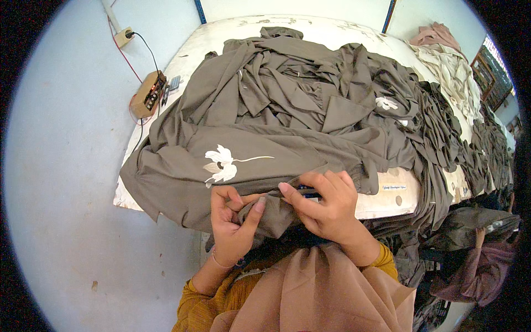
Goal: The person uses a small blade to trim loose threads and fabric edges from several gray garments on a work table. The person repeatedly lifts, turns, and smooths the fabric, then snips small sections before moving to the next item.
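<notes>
Dark grey-brown cloth (265,143) lies spread toward me, with a white flower and stem (222,163) on its surface. My left hand (233,218) pinches a fold of this cloth at its near edge, thumb and forefinger together. Close by on the right, my right hand (325,203) holds the same edge between thumb and fingers. Some of the gathered cloth (278,213) hangs below the two hands. A fine pale line runs up from the right fingers; I cannot tell whether it is thread or an edge.
A heap of like cloth (290,83) covers much of the white table (386,199). Beyond its left edge, a brown box with wires (148,95) stands near a wall socket (123,38). Pale cloth (448,68) lies at the back right. Another person's sleeve (483,272) shows at lower right.
</notes>
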A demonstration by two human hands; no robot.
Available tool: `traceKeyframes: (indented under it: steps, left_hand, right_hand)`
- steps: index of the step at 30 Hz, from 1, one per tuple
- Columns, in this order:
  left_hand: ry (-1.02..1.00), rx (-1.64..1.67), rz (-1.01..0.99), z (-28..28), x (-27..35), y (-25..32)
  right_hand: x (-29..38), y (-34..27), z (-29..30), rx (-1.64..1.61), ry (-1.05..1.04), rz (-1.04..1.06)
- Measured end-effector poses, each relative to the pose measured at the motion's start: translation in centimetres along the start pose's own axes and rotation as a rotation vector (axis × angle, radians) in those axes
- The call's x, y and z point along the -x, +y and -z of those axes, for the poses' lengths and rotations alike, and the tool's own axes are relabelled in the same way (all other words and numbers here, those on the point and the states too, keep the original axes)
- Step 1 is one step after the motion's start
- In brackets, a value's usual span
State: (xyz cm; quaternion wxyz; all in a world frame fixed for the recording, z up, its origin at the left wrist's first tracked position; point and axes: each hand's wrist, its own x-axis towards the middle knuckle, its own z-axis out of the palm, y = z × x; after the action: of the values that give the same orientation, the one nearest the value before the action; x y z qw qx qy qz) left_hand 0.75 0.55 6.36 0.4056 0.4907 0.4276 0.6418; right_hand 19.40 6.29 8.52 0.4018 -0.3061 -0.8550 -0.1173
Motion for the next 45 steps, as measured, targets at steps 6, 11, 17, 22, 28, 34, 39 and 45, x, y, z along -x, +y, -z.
traceKeyframes:
  steps: [6, 11, 17, 22, 28, 34, 39, 45]
  left_hand:
    - [-0.019, 0.146, 0.038, 0.1, 0.1, 0.3]
    - [-0.021, 0.076, 0.028, 0.2, 0.1, 0.3]
    - [-0.015, 0.057, 0.019, 0.1, 0.3, 0.2]
    - [0.001, 0.059, 0.023, -0.2, 0.3, 0.2]
    - [0.001, 0.070, 0.042, -0.2, 0.5, 0.2]
    - [0.000, 0.067, 0.050, -0.1, 0.5, 0.2]
    - [-0.021, 0.037, 0.070, 0.3, 0.6, 0.1]
    - [-0.020, -0.037, 0.026, 0.2, 0.5, 0.4]
  right_hand:
    - [-0.4, 0.1, 0.3, -0.061, 0.024, 0.068]
    - [-0.5, 0.1, 0.5, -0.086, 0.001, 0.051]
    - [-0.1, 0.1, 0.5, -0.134, -0.066, -0.007]
    - [0.0, 0.1, 0.5, -0.146, -0.098, -0.021]
    - [0.1, -0.1, 0.5, -0.157, -0.097, -0.041]
    - [0.2, 0.0, 0.5, -0.183, -0.100, -0.038]
    - [-0.5, 0.5, 0.9, -0.405, -0.171, -0.143]
    - [-0.9, 1.8, -0.1, -0.966, -0.349, -0.358]
